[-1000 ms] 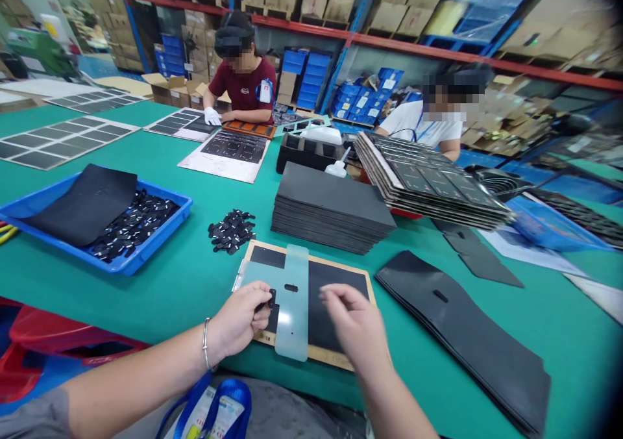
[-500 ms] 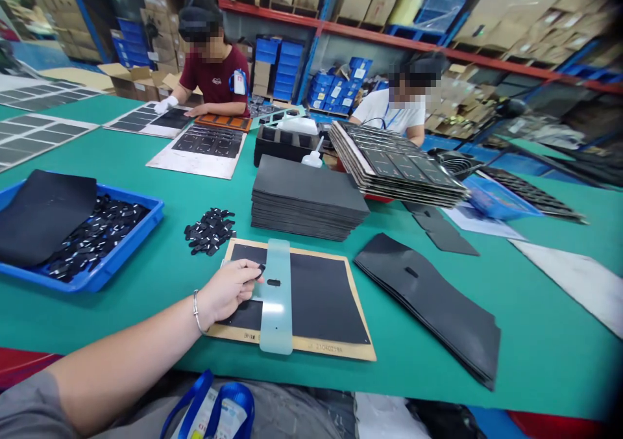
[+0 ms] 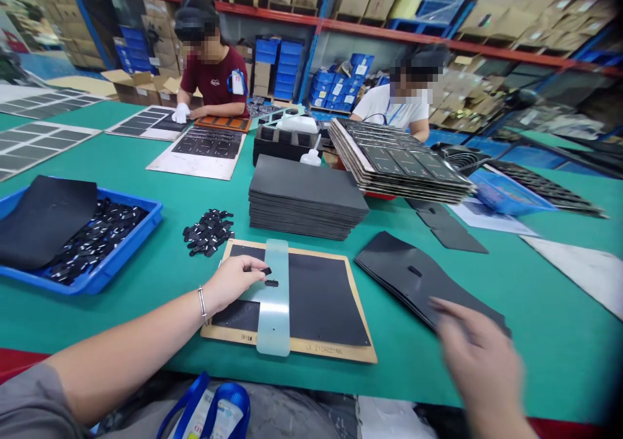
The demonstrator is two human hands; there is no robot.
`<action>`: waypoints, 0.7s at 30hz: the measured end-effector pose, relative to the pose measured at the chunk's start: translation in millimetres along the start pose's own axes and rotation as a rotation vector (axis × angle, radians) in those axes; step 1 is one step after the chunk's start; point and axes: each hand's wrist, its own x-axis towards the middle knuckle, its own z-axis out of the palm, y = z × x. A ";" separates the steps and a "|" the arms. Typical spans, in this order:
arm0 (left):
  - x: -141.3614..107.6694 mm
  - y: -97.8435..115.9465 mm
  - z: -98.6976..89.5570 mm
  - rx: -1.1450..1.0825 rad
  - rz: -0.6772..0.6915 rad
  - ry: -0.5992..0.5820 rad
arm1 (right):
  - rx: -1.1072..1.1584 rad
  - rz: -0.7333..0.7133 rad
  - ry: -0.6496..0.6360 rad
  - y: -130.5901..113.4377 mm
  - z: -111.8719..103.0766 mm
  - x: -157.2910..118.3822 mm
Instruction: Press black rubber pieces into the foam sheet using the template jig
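Note:
My left hand (image 3: 236, 282) is closed in a pinch on a small black piece (image 3: 266, 271). It is above a translucent pale-green template strip (image 3: 273, 322) with a dark oblong slot. The strip lies across a black sheet (image 3: 326, 296) on a tan board (image 3: 335, 354) with printed numbers. Smeared by motion, my right hand (image 3: 479, 361) is at the lower right, over the near edge of a stack of black sheets (image 3: 399, 263). A small dark oblong shows on that stack's top sheet. Whether the right fingers touch the stack I cannot tell.
A pile of small black pieces (image 3: 209, 232) lies left of the board. Further left, a blue tray (image 3: 117, 250) contains more pieces. Behind the board stands a thick black sheet stack (image 3: 306, 195). Two co-workers sit across the green table (image 3: 204, 192).
My right hand has come into view at the lower right, by the black sheets. My left hand has shifted slightly, and the small black piece in its fingers shows more clearly.

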 end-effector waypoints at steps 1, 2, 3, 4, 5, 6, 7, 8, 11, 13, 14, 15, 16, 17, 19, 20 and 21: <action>0.4 0.7 0.1 0.045 0.021 0.020 | 0.014 -0.168 -0.129 -21.6 19.9 1.7; 0.8 1.3 0.4 0.078 0.035 0.037 | 0.012 -0.298 -0.281 -44.3 41.3 3.0; 1.1 1.8 0.7 0.102 0.044 0.048 | 0.001 -0.410 -0.424 -65.9 62.4 3.9; 1.3 2.2 1.1 0.119 0.051 0.047 | -0.020 -0.475 -0.553 -84.6 81.7 4.3; 1.6 2.4 1.5 0.132 0.061 0.044 | -0.038 -0.516 -0.659 -99.0 98.1 4.1; 1.8 2.5 1.7 0.143 0.072 0.040 | -0.058 -0.541 -0.748 -108.5 110.9 3.7; 2.1 2.5 1.7 0.158 0.088 0.034 | -0.076 -0.550 -0.810 -113.3 120.1 3.2; 2.4 2.3 1.5 0.180 0.106 0.024 | -0.091 -0.553 -0.848 -114.2 125.8 2.7; 4.2 1.4 0.0 0.291 0.172 -0.023 | -0.111 -0.552 -0.856 -105.7 129.4 2.8; 6.0 0.4 -0.8 0.372 0.232 -0.068 | -0.104 -0.555 -0.844 -100.8 127.7 3.8; 6.9 -0.4 -0.9 0.408 0.265 -0.085 | -0.099 -0.556 -0.845 -99.8 127.0 4.2; 7.8 -1.2 -0.8 0.443 0.301 -0.100 | -0.094 -0.555 -0.848 -99.7 126.7 4.5; 8.7 -2.3 -0.4 0.478 0.340 -0.115 | -0.090 -0.552 -0.852 -100.1 126.8 4.5; 9.5 -3.4 0.2 0.513 0.382 -0.129 | -0.088 -0.546 -0.856 -100.7 127.2 4.4; 10.8 -5.9 1.7 0.579 0.470 -0.159 | -0.087 -0.531 -0.862 -101.6 128.3 3.5; 11.2 -7.1 2.5 0.604 0.508 -0.173 | -0.086 -0.524 -0.864 -101.6 128.7 3.0; 11.6 -8.2 3.2 0.623 0.540 -0.186 | -0.084 -0.520 -0.865 -101.5 129.1 2.5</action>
